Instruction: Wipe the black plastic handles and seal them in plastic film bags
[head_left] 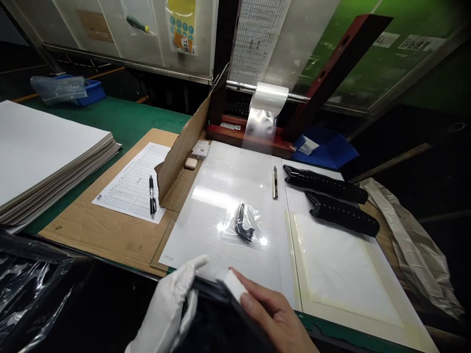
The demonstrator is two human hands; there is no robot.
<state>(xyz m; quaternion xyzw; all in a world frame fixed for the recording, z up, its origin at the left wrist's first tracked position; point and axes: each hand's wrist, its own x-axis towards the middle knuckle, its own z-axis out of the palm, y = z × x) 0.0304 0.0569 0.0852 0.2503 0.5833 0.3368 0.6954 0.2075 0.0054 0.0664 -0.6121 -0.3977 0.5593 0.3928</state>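
Note:
My left hand (167, 301), in a white glove, is closed around a shiny black part (211, 290) low in the view, near the table's front edge. My bare right hand (272, 311) pinches a small white block (234, 285) between thumb and fingers, right at that part; whether they touch is hard to make out. Much of the black part blends into the dark area below. Ahead on the white work surface (206, 220) lies a curved black piece (243, 230) in a clear plastic bag (257, 220).
Two long black perforated parts (327, 185) lie at right. A utility knife (275, 182) lies near the film roll (270, 98). To the left are a cardboard divider (186, 144), a pen (151, 196) on a form (128, 181), and a stack of white sheets (47, 152).

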